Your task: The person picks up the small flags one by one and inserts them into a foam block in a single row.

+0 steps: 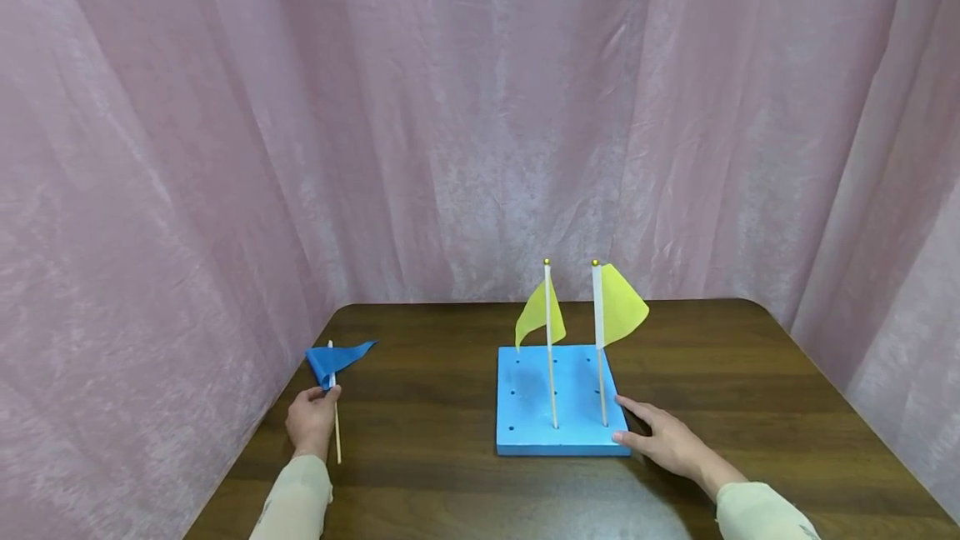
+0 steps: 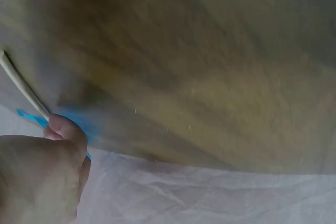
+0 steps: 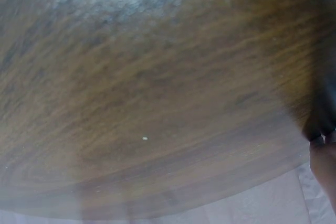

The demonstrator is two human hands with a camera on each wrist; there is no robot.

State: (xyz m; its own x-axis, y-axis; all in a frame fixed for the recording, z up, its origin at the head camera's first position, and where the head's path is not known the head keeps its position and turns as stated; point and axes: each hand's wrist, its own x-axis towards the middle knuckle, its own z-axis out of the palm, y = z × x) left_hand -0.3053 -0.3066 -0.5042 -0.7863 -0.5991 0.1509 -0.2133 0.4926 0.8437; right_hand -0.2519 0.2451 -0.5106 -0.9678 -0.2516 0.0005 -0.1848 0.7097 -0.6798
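Note:
In the head view my left hand (image 1: pixel 311 422) pinches the stick of a small blue flag (image 1: pixel 341 359) just below its cloth. The bare stick (image 2: pixel 23 85) slants out past my thumb in the left wrist view. A light blue board (image 1: pixel 532 438) with holes lies on the table. Two yellow flags, a left one (image 1: pixel 555 319) and a right one (image 1: pixel 621 307), stand upright in its front row of holes. My right hand (image 1: pixel 667 440) rests at the board's right edge, fingers extended and thumb at the near corner. Only part of that hand shows in the right wrist view.
Everything sits on a brown wooden table (image 1: pixel 420 415). Pink curtains (image 1: pixel 465 123) hang behind it and along both sides. Several holes in the board hold no flag.

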